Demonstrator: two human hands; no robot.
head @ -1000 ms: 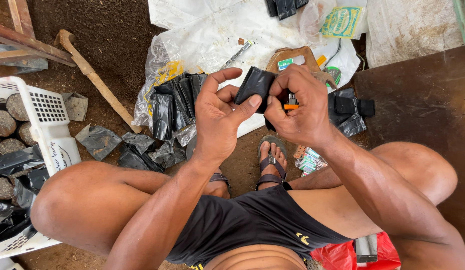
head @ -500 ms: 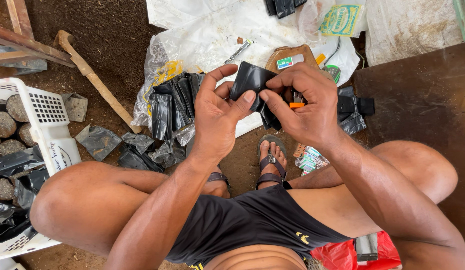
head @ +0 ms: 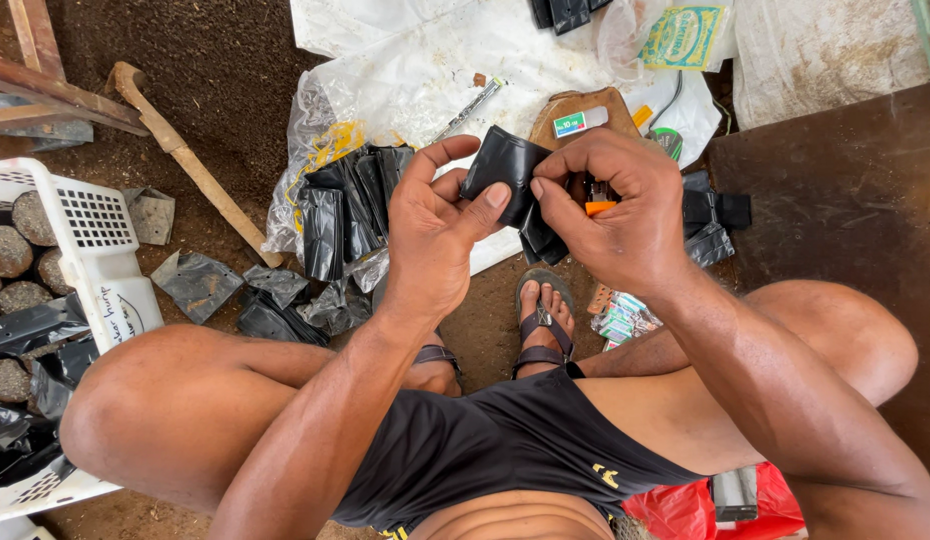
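Both hands meet over my knees on a small black plastic bag (head: 505,165). My left hand (head: 435,235) pinches its left edge between thumb and fingers. My right hand (head: 610,215) grips its right side and also keeps an orange-tipped tool (head: 598,205) tucked under the fingers. Below the hands my sandalled foot (head: 541,322) rests on bare soil. A pile of more black plastic bags (head: 340,210) lies on clear plastic sheeting just left of my left hand.
A white plastic crate (head: 95,255) with soil-filled bags stands at the left. A wooden handle (head: 190,160) lies on the dirt. White sheeting (head: 435,70) covers the ground ahead, a dark board (head: 835,210) lies right, and a red bag (head: 685,505) sits at my hip.
The hands have shifted a little on the black bag, with the left thumb sliding along its edge. Nothing else moved.
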